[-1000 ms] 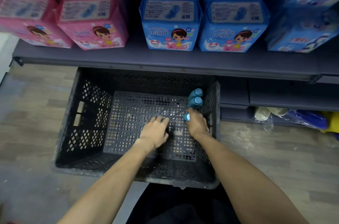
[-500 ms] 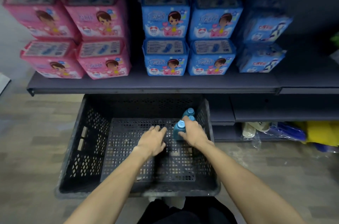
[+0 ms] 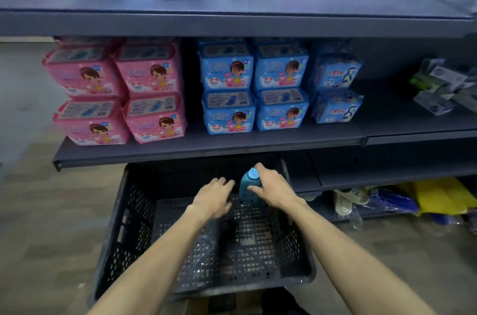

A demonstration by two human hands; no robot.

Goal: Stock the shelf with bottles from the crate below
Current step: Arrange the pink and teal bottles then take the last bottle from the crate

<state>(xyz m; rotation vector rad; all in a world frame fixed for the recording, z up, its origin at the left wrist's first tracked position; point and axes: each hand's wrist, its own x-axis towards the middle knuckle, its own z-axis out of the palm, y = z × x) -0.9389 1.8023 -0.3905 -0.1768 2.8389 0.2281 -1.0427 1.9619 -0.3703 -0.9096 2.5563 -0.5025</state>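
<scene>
Right hand (image 3: pixel 273 187) is wrapped round a blue bottle (image 3: pixel 248 185), thumb on its front, holding it upright over the far end of the dark mesh crate (image 3: pixel 124 224) on the floor, while the left hand (image 3: pixel 213 197) hovers just beside it, fingers loosely spread, gripping nothing.

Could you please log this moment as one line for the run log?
right hand: grips blue bottle | left hand: open, empty, beside bottle | crate: on floor under shelf | placing: not yet
</scene>
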